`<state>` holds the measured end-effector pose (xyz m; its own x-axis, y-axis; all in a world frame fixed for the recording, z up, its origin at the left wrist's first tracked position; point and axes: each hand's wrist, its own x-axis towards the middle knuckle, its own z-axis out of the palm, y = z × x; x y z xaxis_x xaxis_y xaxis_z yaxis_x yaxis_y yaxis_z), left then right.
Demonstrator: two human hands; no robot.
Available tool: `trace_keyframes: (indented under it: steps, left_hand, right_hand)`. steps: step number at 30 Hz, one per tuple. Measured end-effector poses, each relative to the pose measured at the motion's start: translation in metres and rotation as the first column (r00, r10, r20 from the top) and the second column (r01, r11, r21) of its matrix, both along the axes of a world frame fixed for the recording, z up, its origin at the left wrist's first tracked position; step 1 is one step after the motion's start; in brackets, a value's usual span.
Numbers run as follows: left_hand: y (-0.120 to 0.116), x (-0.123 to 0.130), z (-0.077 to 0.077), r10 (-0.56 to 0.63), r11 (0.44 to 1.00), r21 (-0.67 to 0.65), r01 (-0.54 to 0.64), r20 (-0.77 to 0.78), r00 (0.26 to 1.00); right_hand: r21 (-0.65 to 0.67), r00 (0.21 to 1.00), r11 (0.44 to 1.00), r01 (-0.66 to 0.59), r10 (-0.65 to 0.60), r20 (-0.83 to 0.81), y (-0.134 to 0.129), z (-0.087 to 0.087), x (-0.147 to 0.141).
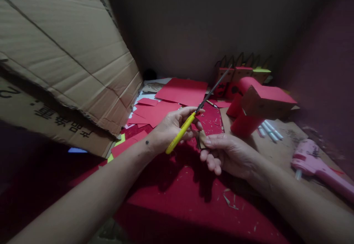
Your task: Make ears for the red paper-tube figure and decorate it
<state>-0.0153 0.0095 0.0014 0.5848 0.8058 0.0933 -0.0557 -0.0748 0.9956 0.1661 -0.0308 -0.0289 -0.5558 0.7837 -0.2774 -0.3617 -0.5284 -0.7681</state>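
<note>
My left hand is closed around a pair of scissors with yellow handles, whose dark blades point up and away from me. Between the thumb and fingers of my right hand is a small piece of cardboard. My left fingertips reach close to that piece; whether they touch it I cannot tell. Both hands are above the red cloth. The scissor blades look closed together.
Red paper sheets lie behind my hands. A red paper and cardboard model stands at right, near glue sticks and a pink glue gun. A large cardboard box rises at left. Scraps litter the red cloth.
</note>
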Motion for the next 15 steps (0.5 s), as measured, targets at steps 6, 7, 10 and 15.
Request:
trace_keyframes:
  steps: [6,7,10,15]
  left_hand:
    - [0.0003,-0.0015,0.0004,0.0,1.0,0.009,0.0,-0.027,1.0]
    - [0.0003,-0.0017,0.0,-0.003,1.0,0.013,0.003,-0.029,1.0]
    - [0.0008,-0.0022,-0.0017,-0.02,1.0,0.02,0.021,-0.027,0.999]
    - [0.0035,-0.0022,-0.0054,-0.031,0.999,0.028,0.032,-0.006,0.999]
  right_hand:
    - [-0.009,1.0,1.0,-0.001,0.001,-0.008,-0.0004,0.002,-0.0005]
    - [-0.01,1.0,1.0,-0.002,0.002,-0.008,-0.0005,0.0021,-0.0005]
    - [-0.009,1.0,1.0,-0.006,0.006,-0.006,-0.0007,0.0017,-0.0005]
    - [0.007,1.0,1.0,0.011,-0.011,-0.001,-0.0021,0.0008,-0.0013]
